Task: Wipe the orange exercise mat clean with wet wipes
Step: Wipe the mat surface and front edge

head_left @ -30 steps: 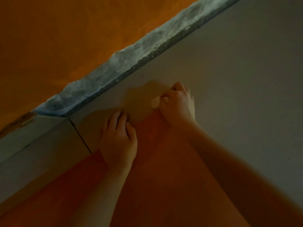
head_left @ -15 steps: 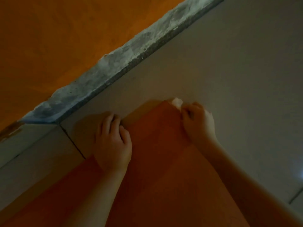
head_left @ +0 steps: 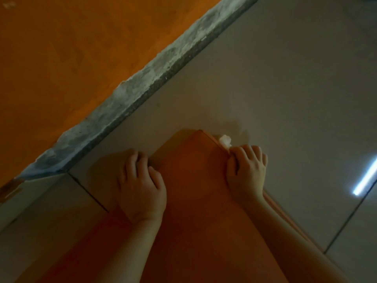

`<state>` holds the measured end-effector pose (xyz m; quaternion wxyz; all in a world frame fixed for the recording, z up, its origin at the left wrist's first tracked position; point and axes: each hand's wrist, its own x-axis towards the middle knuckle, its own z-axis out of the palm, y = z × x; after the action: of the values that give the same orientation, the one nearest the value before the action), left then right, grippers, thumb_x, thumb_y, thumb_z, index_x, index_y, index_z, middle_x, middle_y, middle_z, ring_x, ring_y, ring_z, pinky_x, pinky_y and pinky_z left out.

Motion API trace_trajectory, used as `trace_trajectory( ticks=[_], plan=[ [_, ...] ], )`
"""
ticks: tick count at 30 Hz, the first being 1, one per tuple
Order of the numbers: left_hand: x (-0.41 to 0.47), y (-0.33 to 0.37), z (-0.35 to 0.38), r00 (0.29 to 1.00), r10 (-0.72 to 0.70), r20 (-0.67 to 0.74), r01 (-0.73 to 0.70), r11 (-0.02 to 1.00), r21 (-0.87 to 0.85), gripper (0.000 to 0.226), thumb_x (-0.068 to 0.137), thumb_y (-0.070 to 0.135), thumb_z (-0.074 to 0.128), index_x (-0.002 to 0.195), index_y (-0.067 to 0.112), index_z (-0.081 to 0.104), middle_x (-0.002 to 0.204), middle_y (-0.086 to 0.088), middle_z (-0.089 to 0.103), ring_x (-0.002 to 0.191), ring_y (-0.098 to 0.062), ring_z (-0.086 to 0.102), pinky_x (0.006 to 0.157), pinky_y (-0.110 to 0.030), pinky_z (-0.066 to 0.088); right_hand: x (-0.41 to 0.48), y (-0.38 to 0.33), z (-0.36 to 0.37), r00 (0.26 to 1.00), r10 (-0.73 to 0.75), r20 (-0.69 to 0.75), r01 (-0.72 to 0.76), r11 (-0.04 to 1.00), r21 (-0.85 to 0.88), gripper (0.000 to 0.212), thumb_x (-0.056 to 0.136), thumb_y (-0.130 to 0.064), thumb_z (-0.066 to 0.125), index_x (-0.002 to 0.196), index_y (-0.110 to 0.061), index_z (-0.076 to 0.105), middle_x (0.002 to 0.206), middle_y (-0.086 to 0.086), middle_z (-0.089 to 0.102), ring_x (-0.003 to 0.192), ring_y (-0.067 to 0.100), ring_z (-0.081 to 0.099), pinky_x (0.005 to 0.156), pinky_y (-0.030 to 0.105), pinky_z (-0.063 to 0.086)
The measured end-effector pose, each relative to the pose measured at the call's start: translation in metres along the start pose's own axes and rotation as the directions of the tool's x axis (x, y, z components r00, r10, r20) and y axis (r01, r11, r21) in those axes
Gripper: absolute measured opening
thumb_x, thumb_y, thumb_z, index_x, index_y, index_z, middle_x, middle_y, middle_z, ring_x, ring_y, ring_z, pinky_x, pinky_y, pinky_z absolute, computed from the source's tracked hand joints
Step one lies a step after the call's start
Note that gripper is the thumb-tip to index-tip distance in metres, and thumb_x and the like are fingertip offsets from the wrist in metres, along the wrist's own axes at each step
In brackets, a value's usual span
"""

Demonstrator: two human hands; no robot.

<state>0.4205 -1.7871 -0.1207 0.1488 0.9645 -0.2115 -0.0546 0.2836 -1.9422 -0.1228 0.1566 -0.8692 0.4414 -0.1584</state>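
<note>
Edge-wiping in hand, I judge: my right hand (head_left: 246, 172) pinches the wet wipe (head_left: 225, 140) at the 1 o'clock edge of the orange mat (head_left: 193, 211) (lying on the floor (head_left: 285, 94)); my left hand (head_left: 140, 184) grips its 10 o'clock edge. Next: drag the wipe along that edge.

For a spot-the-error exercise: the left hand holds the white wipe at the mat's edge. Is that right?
No. The head view shows the right hand holds the white wipe at the edge of the mat; the left hand holds the opposite edge.
</note>
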Motion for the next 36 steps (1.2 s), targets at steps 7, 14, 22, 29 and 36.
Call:
trace_trajectory(
  ticks=[7, 14, 22, 29, 36],
  plan=[
    [-0.001, 0.002, -0.001, 1.000, -0.002, -0.003, 0.002, 1.000, -0.003, 0.049, 0.092, 0.026, 0.028, 0.117, 0.006, 0.065, 0.135, -0.008, 0.054, 0.119, -0.032, 0.044, 0.093, -0.052, 0.043, 0.000, 0.001, 0.001, 0.999, -0.034, 0.027, 0.033, 0.999, 0.043, 0.037, 0.087, -0.014, 0.041, 0.113, -0.008, 0.066, 0.092, 0.003, 0.064, 0.089, 0.017, 0.048, 0.080, 0.027, 0.031],
    [-0.002, 0.000, 0.002, 1.000, -0.008, -0.009, 0.007, 0.999, -0.043, 0.051, 0.094, 0.028, 0.026, 0.120, 0.006, 0.063, 0.139, -0.005, 0.051, 0.126, -0.031, 0.043, 0.100, -0.053, 0.041, 0.001, 0.004, 0.002, 0.996, -0.087, 0.010, 0.085, 0.988, 0.131, 0.036, 0.086, -0.012, 0.041, 0.108, -0.012, 0.069, 0.090, 0.001, 0.064, 0.084, 0.022, 0.055, 0.075, 0.036, 0.044],
    [-0.004, 0.000, 0.000, 0.993, 0.048, -0.104, -0.051, 0.998, -0.030, 0.035, 0.098, 0.017, 0.035, 0.108, -0.001, 0.063, 0.122, -0.016, 0.056, 0.115, -0.034, 0.045, 0.098, -0.048, 0.037, 0.000, 0.005, 0.001, 0.998, -0.010, -0.059, 0.024, 0.972, 0.235, 0.027, 0.084, 0.001, 0.050, 0.095, -0.005, 0.074, 0.083, 0.007, 0.066, 0.082, 0.023, 0.055, 0.067, 0.021, 0.031],
    [-0.056, 0.025, 0.000, 0.962, 0.264, -0.070, -0.254, 0.959, 0.123, 0.035, 0.095, 0.018, 0.046, 0.127, 0.007, 0.055, 0.134, -0.013, 0.049, 0.121, -0.034, 0.045, 0.099, -0.050, 0.031, -0.041, 0.052, -0.031, 0.989, 0.083, 0.124, -0.113, 0.958, 0.262, 0.022, 0.085, 0.007, 0.044, 0.075, 0.004, 0.063, 0.081, 0.014, 0.061, 0.077, 0.029, 0.054, 0.060, 0.032, 0.027],
    [-0.242, 0.080, 0.036, 0.889, 0.426, 0.170, -0.446, 0.889, 0.106, 0.060, 0.090, 0.039, 0.030, 0.140, 0.010, 0.047, 0.149, -0.015, 0.040, 0.139, -0.035, 0.034, 0.110, -0.057, 0.020, -0.105, 0.112, -0.075, 0.980, 0.113, 0.164, -0.144, 0.972, 0.188, 0.024, 0.089, 0.003, 0.049, 0.090, 0.001, 0.072, 0.091, 0.015, 0.065, 0.090, 0.030, 0.055, 0.068, 0.030, 0.033]
  ],
)
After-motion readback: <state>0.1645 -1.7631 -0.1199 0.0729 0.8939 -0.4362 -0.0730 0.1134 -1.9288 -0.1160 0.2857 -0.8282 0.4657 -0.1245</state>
